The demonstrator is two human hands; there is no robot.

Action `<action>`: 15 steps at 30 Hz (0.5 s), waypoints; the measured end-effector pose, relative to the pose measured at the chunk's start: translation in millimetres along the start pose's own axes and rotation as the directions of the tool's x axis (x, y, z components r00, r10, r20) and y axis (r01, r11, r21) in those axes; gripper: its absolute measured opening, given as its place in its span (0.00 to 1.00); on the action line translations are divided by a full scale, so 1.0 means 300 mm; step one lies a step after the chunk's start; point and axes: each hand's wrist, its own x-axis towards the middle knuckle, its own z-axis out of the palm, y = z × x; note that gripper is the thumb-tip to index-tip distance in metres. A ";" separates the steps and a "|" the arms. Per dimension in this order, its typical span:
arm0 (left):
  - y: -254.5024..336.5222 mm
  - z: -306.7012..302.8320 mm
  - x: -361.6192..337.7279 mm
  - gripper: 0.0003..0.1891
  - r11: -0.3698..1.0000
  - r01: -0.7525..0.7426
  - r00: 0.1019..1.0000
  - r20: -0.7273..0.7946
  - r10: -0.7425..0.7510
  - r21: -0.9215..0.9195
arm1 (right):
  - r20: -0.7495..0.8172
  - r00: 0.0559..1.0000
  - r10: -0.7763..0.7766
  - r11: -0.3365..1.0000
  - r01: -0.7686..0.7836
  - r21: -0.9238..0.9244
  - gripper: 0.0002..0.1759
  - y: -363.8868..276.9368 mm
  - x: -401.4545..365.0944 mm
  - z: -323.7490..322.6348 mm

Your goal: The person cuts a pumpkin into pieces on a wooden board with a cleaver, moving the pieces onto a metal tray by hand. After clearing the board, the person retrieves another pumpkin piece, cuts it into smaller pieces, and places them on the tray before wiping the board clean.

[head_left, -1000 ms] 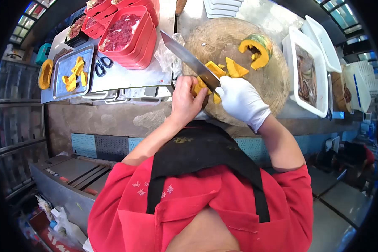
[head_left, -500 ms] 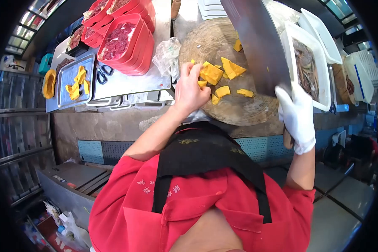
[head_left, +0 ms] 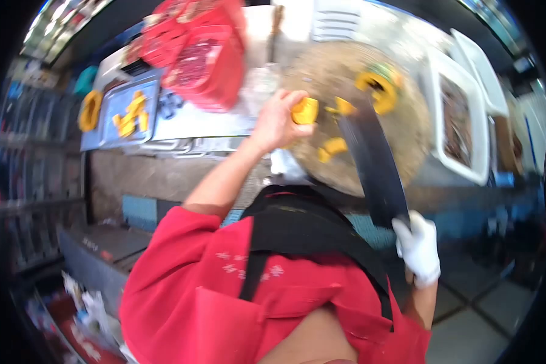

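Note:
Between the fingers of my left hand point(head_left: 279, 121) is a chunk of yellow pumpkin point(head_left: 305, 111), at the left part of the round wooden chopping block point(head_left: 303, 73). My gloved right hand point(head_left: 420, 250) is closed round the handle of a large cleaver point(head_left: 373, 161). The dark blade slants up and left over the block, its far end beside a small pumpkin piece point(head_left: 344, 106). More cut pieces point(head_left: 333, 147) lie left of the blade. A hollow pumpkin section point(head_left: 379, 88) with some green rind rests at the block's back right. The picture is blurred by motion.
Stacked red containers of meat point(head_left: 203, 67) stand left of the block, beside a clear plastic bag point(head_left: 261, 88). Farther left are a metal tray point(head_left: 107, 124) with pumpkin pieces and a pumpkin ring point(head_left: 90, 111). A white tub point(head_left: 480, 145) holding meat stands at the right.
My left hand has lifted the pumpkin chunk off the block. My right hand has come lower with the cleaver, whose blade now lies over the block's middle, uncovering the pumpkin section. The view has shifted.

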 end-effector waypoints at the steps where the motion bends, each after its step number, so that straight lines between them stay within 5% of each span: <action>1: -0.066 -0.023 -0.044 0.32 0.998 0.007 0.987 -0.162 -0.018 -0.069 | 0.035 0.997 -0.061 0.998 0.062 -0.016 0.07 0.011 -0.010 0.016; 3: -0.155 -0.087 -0.158 0.31 0.785 0.299 0.920 -0.055 -0.388 -0.542 | 0.149 0.982 -0.119 0.990 0.129 -0.055 0.07 0.024 -0.007 0.046; 5: -0.270 -0.207 -0.257 0.29 0.729 0.362 0.860 -0.094 -0.501 -0.581 | 0.192 0.978 0.081 0.996 -0.072 -0.055 0.08 -0.011 0.014 0.075; 7: -0.415 -0.358 -0.352 0.37 0.477 0.520 0.580 -0.118 -0.806 -0.708 | 0.190 0.940 0.282 0.953 -0.297 0.056 0.09 -0.074 0.039 0.082; 9: -0.549 -0.524 -0.411 0.38 0.483 0.630 0.343 -0.340 -0.876 -0.609 | 0.119 0.962 0.245 0.965 -0.254 0.069 0.09 -0.066 0.039 0.066; 11: -0.912 -0.583 -0.482 0.36 0.572 0.721 0.228 -0.645 -0.729 -0.392 | 0.098 0.957 0.272 0.959 -0.278 0.058 0.07 -0.067 0.038 0.034; 12: -0.956 -0.658 -0.457 0.36 0.436 0.810 0.114 -0.623 -0.774 -0.393 | 0.034 0.968 0.250 0.968 -0.250 0.017 0.07 -0.056 0.026 0.028; 14: -1.130 -0.730 -0.437 0.35 0.549 0.737 0.124 -0.720 -0.683 -0.393 | -0.017 0.953 0.304 0.953 -0.303 0.030 0.07 -0.076 0.013 0.017; 15: -1.230 -0.765 -0.423 0.36 0.496 0.788 0.094 -0.725 -0.683 -0.365 | -0.051 0.944 0.326 0.945 -0.326 0.009 0.07 -0.089 0.004 0.018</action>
